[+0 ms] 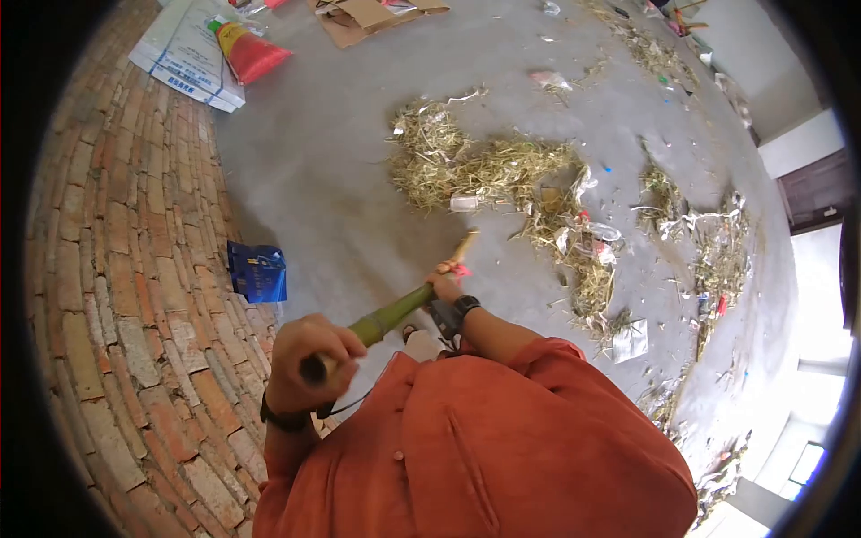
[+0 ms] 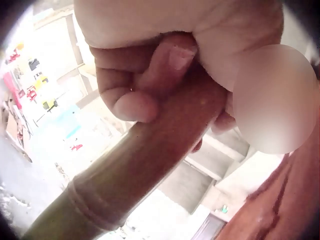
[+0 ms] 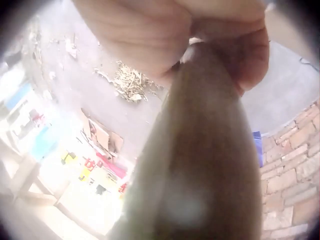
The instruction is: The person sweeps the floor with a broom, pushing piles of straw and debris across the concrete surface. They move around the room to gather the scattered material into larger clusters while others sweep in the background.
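Observation:
A green bamboo pole (image 1: pixel 392 316) slants across in front of the body. My left hand (image 1: pixel 300 350) grips it near its dark hollow end. Farther along, my right hand (image 1: pixel 446 285) holds the pole, with something pink (image 1: pixel 460 273) beside the fingers and a thin yellowish tip (image 1: pixel 468 240) beyond them. In the left wrist view, the fingers of the left hand (image 2: pixel 165 45) curl round the pole (image 2: pixel 130 170), above a ringed joint. From the right wrist, the pole (image 3: pixel 205 150) looks wide and blurred, and the right hand (image 3: pixel 175 30) wraps its far part.
Straw mixed with litter (image 1: pixel 511 170) lies in a winding heap on the grey floor (image 1: pixel 314 143). A brick surface (image 1: pixel 143 296) runs along the left, with a blue bag (image 1: pixel 258 272) beside it. White sacks (image 1: pixel 184 54), a red bag (image 1: pixel 247 54) and cardboard (image 1: pixel 363 20) are farther off.

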The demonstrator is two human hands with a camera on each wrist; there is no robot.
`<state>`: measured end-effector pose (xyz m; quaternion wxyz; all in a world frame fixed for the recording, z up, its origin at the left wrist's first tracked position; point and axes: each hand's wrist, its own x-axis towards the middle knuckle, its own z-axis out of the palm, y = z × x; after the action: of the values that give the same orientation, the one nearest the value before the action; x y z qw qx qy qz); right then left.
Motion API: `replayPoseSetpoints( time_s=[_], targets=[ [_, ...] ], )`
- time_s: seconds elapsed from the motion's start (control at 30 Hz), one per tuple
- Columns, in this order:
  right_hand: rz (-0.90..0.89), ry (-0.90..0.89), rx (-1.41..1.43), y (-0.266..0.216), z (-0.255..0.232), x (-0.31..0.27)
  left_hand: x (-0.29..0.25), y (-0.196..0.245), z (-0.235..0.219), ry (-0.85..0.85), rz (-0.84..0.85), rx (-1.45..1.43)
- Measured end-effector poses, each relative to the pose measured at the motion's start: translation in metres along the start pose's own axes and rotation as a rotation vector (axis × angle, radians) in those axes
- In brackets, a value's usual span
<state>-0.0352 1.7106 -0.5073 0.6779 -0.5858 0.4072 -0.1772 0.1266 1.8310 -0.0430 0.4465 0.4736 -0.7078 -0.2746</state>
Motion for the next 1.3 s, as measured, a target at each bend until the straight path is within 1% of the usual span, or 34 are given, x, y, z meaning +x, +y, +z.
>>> replayPoseSetpoints(
  time_s=[0.03,0.07,0.1,0.13,0.2,0.23,0.37,0.43,0.47,0.53,0.57,0.6,0.67,0.7,0.77,0.83,0.9,0.93,1.0,1.07,1.1,1.13,1.17,1.23,1.27,1.3],
  targets=[
    [0.112,0.022,0.088,-0.008,-0.017,-0.006,-0.010,-0.012,0.005,0.122,-0.170,-0.118],
    [0.107,0.032,0.081,-0.023,-0.032,-0.014,-0.017,-0.025,0.009,0.240,-0.337,-0.235],
    [0.391,0.185,0.191,-0.043,-0.048,-0.025,-0.018,-0.037,0.010,0.236,-0.416,-0.304],
    [0.668,0.344,0.302,-0.060,-0.066,-0.032,-0.021,-0.049,0.015,0.233,-0.394,-0.315],
    [0.657,0.540,0.338,-0.077,-0.088,-0.054,-0.033,-0.067,0.028,0.291,-0.615,-0.353],
    [0.605,0.586,0.450,-0.038,-0.105,-0.056,-0.038,-0.069,0.034,0.310,-0.655,-0.428],
    [0.566,0.703,0.356,-0.043,-0.114,-0.054,-0.042,-0.065,0.036,0.307,-0.615,-0.491],
    [0.449,0.546,0.299,-0.045,-0.104,-0.046,-0.044,-0.058,0.027,0.287,-0.530,-0.429],
    [0.438,0.545,0.295,-0.048,-0.096,-0.042,-0.044,-0.053,0.020,0.293,-0.519,-0.428],
    [0.345,0.365,0.253,-0.067,-0.078,-0.037,-0.043,-0.043,0.004,0.245,-0.419,-0.286],
    [0.563,0.344,0.612,-0.095,-0.064,-0.042,-0.044,-0.037,-0.002,0.258,-0.412,-0.283],
    [0.556,0.334,0.603,-0.100,-0.054,-0.035,-0.047,-0.032,-0.008,0.249,-0.397,-0.269],
    [0.445,0.249,0.453,-0.089,-0.033,-0.019,-0.055,-0.020,-0.020,0.254,-0.380,-0.250],
    [0.353,0.173,0.371,-0.068,-0.026,-0.003,-0.059,-0.013,-0.026,0.238,-0.359,-0.217],
    [0.329,0.130,0.315,-0.059,-0.007,0.011,-0.070,-0.008,-0.034,0.237,-0.338,-0.178],
    [0.307,0.096,0.263,-0.060,0.013,0.022,-0.086,-0.007,-0.040,0.250,-0.317,-0.108],
    [0.213,0.062,0.210,-0.062,0.028,0.030,-0.098,-0.003,-0.047,0.281,-0.323,-0.104],
    [0.212,0.066,0.207,-0.072,0.035,0.029,-0.103,-0.001,-0.050,0.305,-0.332,-0.100],
    [0.317,0.039,0.324,-0.089,0.048,0.033,-0.114,0.001,-0.057,0.339,-0.344,-0.109],
    [0.285,0.009,0.308,-0.101,0.058,0.035,-0.117,0.006,-0.064,0.374,-0.362,-0.115],
    [0.418,-0.027,0.405,-0.136,0.064,0.021,-0.118,0.009,-0.067,0.410,-0.345,-0.110],
    [0.555,-0.067,0.499,-0.160,0.070,0.013,-0.119,0.011,-0.070,0.448,-0.331,-0.103],
    [0.563,-0.079,0.492,-0.161,0.076,0.017,-0.120,0.011,-0.074,0.461,-0.341,-0.099],
    [0.570,-0.108,0.579,-0.165,0.092,0.025,-0.123,0.011,-0.082,0.475,-0.295,0.016],
    [0.589,-0.129,0.573,-0.166,0.101,0.030,-0.123,0.012,-0.086,0.490,-0.319,0.025],
    [0.687,-0.133,0.636,-0.177,0.108,0.032,-0.120,0.012,-0.090,0.450,-0.235,0.043]
  ],
)
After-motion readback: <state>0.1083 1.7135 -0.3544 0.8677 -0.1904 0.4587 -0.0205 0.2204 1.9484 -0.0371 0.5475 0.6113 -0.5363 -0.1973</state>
